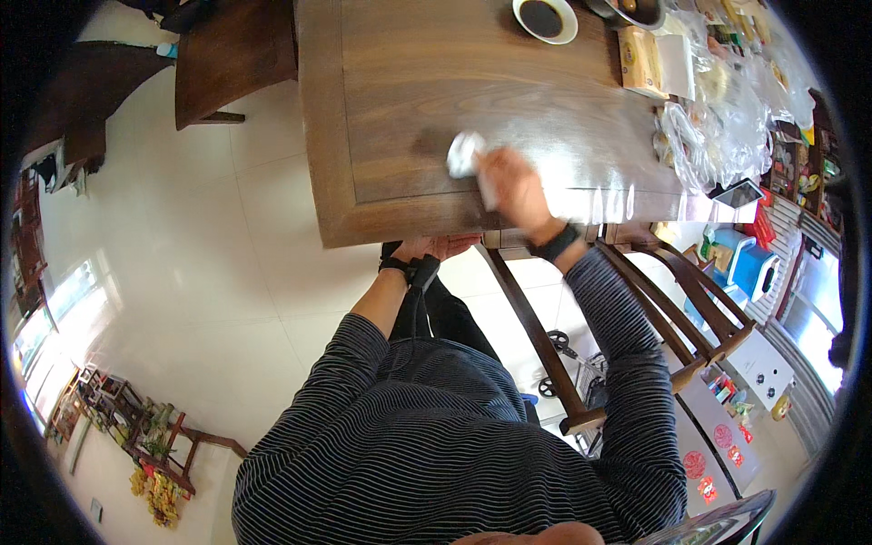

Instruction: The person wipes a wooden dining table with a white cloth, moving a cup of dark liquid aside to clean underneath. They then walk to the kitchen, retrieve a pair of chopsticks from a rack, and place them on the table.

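Blurred by motion, my right hand (pixel 514 187) grips a crumpled white tissue or cloth (pixel 466 154) against the top of a dark wooden table (pixel 422 88), near its front left corner. A dark band circles the right wrist. My left hand (pixel 443 246) is just under the table's front edge, palm partly visible, with its fingers partly hidden by the tabletop; whether it holds anything cannot be told. A black strap is around that wrist.
A white bowl of dark liquid (pixel 541 19), a metal pot (pixel 637 13), a tissue pack (pixel 639 63), plastic bags (pixel 722 129) and a phone (pixel 739 195) lie on the table. A wooden chair (pixel 538 340) stands at my right, another chair (pixel 235 54) beyond the left edge.
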{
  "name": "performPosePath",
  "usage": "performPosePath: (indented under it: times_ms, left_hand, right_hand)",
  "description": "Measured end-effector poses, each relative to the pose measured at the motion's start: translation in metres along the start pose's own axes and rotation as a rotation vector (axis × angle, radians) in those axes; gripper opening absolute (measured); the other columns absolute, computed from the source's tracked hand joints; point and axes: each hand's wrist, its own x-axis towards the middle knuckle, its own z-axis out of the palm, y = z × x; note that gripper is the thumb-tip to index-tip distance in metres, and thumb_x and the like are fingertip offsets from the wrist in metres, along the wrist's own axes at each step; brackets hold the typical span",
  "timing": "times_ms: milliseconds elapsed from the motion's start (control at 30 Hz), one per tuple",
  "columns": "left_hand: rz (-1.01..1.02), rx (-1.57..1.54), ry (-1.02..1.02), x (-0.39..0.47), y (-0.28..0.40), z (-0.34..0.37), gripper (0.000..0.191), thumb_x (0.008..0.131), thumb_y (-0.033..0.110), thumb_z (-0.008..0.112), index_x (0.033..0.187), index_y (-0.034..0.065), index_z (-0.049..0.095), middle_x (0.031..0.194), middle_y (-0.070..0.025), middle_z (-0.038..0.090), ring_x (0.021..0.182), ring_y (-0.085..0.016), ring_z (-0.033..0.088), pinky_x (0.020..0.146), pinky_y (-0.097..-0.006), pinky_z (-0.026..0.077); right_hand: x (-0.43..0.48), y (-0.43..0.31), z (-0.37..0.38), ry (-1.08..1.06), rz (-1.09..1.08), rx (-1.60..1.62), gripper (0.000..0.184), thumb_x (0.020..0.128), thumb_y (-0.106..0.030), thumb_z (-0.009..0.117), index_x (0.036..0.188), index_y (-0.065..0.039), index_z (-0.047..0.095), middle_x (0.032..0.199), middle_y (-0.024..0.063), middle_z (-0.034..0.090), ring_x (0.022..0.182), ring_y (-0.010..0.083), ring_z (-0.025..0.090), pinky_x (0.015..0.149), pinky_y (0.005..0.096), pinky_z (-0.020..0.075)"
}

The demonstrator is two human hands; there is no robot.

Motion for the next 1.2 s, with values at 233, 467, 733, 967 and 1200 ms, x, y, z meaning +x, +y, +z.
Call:
performPosePath:
  times_ms: [233,467,733,967,1200]
  left_hand:
    - [-0.014,-0.116,-0.019,-0.017,0.005,-0.012,0.07,0.093,0.054,0.033,0.137,-0.0008,0.027,0.137,-0.0279,0.033,0.124,-0.039,0.04,0.098,-0.0458,0.042]
    - [-0.008,-0.22,0.016,-0.026,0.006,-0.024,0.073,0.093,0.054,0.031,0.137,-0.0026,0.025,0.137,-0.03,0.031,0.124,-0.04,0.038,0.098,-0.0458,0.042]
    - [-0.019,-0.268,0.047,-0.024,0.001,-0.025,0.075,0.093,0.055,0.03,0.138,-0.0047,0.022,0.137,-0.0324,0.029,0.125,-0.042,0.037,0.098,-0.0458,0.042]
    - [-0.031,-0.265,-0.078,-0.014,0.001,-0.026,0.081,0.092,0.058,0.028,0.138,-0.0084,0.018,0.136,-0.0379,0.026,0.123,-0.048,0.035,0.101,-0.0461,0.04]
    - [0.038,-0.172,-0.134,-0.019,0.009,-0.027,0.079,0.092,0.057,0.027,0.137,-0.0076,0.022,0.134,-0.0343,0.033,0.124,-0.043,0.039,0.102,-0.0468,0.037]
  right_hand:
    - [0.13,0.102,-0.015,0.027,0.042,-0.43,0.034,0.081,-0.008,0.052,0.112,-0.015,0.06,0.095,0.0085,0.06,0.081,0.0297,0.061,0.065,0.0392,0.0513]
    - [0.082,0.024,0.039,-0.223,-0.297,-0.18,0.037,0.079,-0.008,0.055,0.115,-0.015,0.058,0.095,0.0051,0.057,0.083,0.0222,0.06,0.067,0.0318,0.0533]
    - [-0.03,-0.067,0.047,-0.421,-0.284,0.047,0.038,0.077,-0.014,0.059,0.114,-0.01,0.057,0.089,0.0049,0.054,0.083,0.0194,0.057,0.065,0.0288,0.0521]
    - [-0.089,-0.004,-0.007,-0.101,0.213,-0.084,0.033,0.083,-0.003,0.054,0.115,-0.009,0.058,0.096,0.0125,0.058,0.078,0.0272,0.06,0.062,0.0346,0.0514]
    - [-0.098,0.039,-0.024,0.151,0.549,-0.311,0.035,0.082,0.0,0.053,0.117,-0.006,0.059,0.093,0.0135,0.059,0.077,0.0295,0.06,0.066,0.0365,0.0507]
